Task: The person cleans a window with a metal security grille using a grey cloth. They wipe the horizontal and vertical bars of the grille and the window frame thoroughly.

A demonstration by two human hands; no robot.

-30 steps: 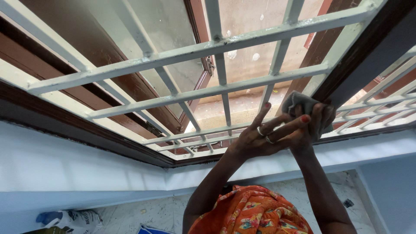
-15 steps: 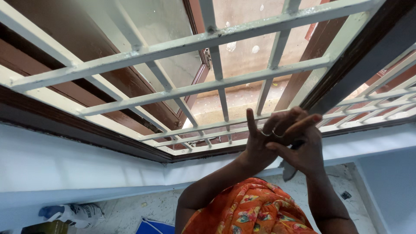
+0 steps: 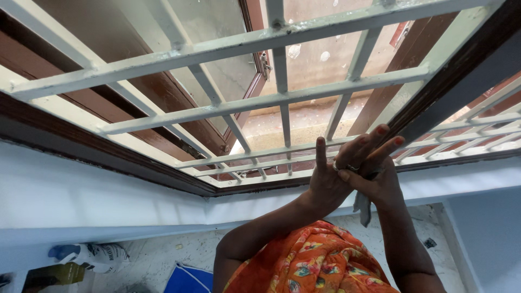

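Note:
Both my hands are raised in front of a white metal window grille (image 3: 260,103). My left hand (image 3: 332,172) wears rings, and its fingers are spread and pointing up. It rests against my right hand (image 3: 381,182). My right hand is closed on a grey cloth (image 3: 362,209), whose end hangs down below the fist. Both hands sit just below the lower right part of the grille, beside the dark brown wooden frame post (image 3: 450,76). Neither hand touches the bars.
A brown window shutter (image 3: 163,92) stands open outward behind the grille. A pale blue ledge (image 3: 108,201) runs under the window. On the speckled floor at lower left lie a white bottle with a blue cap (image 3: 89,255), a yellowish box (image 3: 51,275) and a blue item (image 3: 187,279).
My hands came down from the frame post, where the cloth was pressed, to below the grille. The cloth now hangs from my right fist.

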